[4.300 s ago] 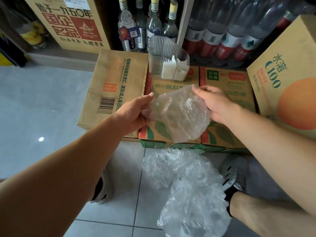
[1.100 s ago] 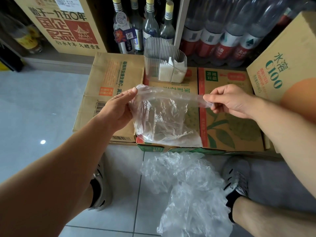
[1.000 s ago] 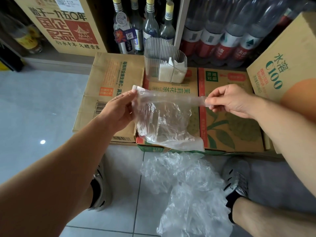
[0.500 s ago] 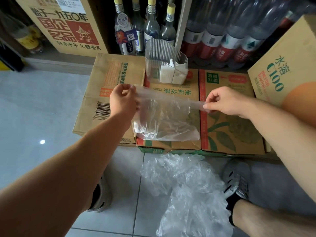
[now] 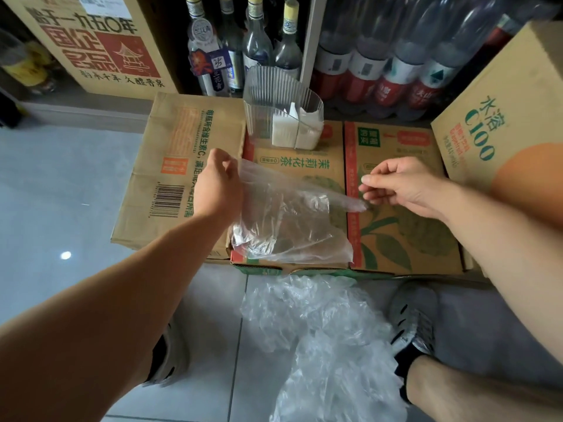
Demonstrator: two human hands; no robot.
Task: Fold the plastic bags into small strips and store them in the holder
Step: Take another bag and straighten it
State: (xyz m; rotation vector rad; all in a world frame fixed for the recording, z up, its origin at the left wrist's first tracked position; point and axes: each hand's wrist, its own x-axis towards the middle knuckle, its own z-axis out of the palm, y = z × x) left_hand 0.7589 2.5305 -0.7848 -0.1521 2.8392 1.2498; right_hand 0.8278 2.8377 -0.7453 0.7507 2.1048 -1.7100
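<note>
**Item 1:** plastic bag (image 5: pixel 289 220), clear, crumpled, part flattened. Lies on top of green-print carton (image 5: pixel 405 239), lower edge near carton's front rim. Upper edge raised, drawn to a narrow tip at R.

**Item 2:** left hand (image 5: pixel 217 184), seen from the back. Fingers curled round bag's upper-L corner, gripping it.

**Item 3:** right hand (image 5: pixel 402 187), over same carton. Fingers (image 5: pixel 370 196) loosely curled, thumb and forefinger apart. Bag's tip ends right at the lower fingertips; whether they touch or pinch it, cannot tell.

**Item 4:** holder (image 5: pixel 274 95), clear ribbed plastic, upright at carton's back edge, apart from both hands. Contains white folded strips (image 5: pixel 297 132), packed at its R side.

**Item 5:** loose bags (image 5: pixel 320 330), clear, heaped on floor (image 5: pixel 61 193) in front of carton, between two shoes (image 5: pixel 411 318).

**Item 6:** brown carton (image 5: pixel 170 166) w/ barcode, against L side of green-print carton. Orange-print carton (image 5: pixel 502 123) tilted at R.

**Item 7:** bottles (image 5: pixel 256 41), in rows behind the cartons.
</note>
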